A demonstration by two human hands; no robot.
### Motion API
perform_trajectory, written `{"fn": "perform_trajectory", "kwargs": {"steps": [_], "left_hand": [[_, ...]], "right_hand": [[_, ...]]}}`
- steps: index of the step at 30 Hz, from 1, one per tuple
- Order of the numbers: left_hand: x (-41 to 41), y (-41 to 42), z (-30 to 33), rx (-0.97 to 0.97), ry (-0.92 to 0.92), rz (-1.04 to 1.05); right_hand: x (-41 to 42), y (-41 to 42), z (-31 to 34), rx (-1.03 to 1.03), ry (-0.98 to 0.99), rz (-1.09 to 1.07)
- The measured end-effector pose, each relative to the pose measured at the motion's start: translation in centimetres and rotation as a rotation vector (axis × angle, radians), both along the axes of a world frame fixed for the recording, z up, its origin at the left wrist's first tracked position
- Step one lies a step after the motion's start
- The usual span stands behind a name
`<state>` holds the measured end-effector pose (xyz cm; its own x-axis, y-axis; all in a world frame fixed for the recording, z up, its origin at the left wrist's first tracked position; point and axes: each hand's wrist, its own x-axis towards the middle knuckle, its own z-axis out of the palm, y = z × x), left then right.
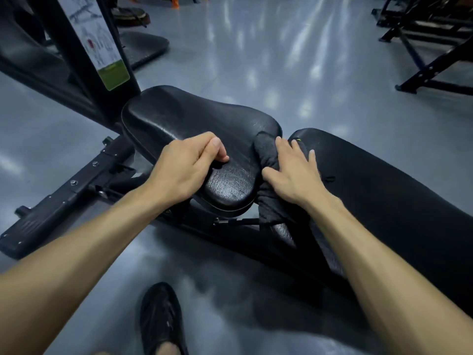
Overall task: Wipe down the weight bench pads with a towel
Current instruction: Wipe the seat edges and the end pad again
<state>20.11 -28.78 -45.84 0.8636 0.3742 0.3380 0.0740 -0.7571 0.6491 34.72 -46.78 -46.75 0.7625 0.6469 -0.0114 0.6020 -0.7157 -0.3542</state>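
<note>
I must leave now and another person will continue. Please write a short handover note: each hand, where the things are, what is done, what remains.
Left hand: curled, its grip on the near edge of the black textured seat pad, steadying it.
Right hand: fingers flat, pressing the dark grey cloth towel into the gap between seat pad and long black back pad.
Done: cannot tell which surfaces are wiped.
Left: finish the gap, then both pad tops.

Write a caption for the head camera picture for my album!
Right hand presses a dark towel between the seat pad and back pad; left hand grips the seat.
</note>
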Motion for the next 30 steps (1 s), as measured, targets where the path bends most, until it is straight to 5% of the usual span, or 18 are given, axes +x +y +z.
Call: {"fn": "perform_trajectory", "kwargs": {"steps": [15, 24, 30], "left_hand": [[4.6, 1.3, 4.2, 0.231, 0.311, -0.115], [3.1, 2.2, 2.1, 0.067, 0.189, -0.127], [2.0, 3.2, 1.1, 0.128, 0.187, -0.215]], "right_hand": [[-6.3, -1.4, 0.0, -0.060, -0.043, -0.146], [1.6, 1.2, -0.3, -0.005, 0.019, -0.171], [6.0, 2.9, 0.2, 0.035, 0.023, -0.217]]}}
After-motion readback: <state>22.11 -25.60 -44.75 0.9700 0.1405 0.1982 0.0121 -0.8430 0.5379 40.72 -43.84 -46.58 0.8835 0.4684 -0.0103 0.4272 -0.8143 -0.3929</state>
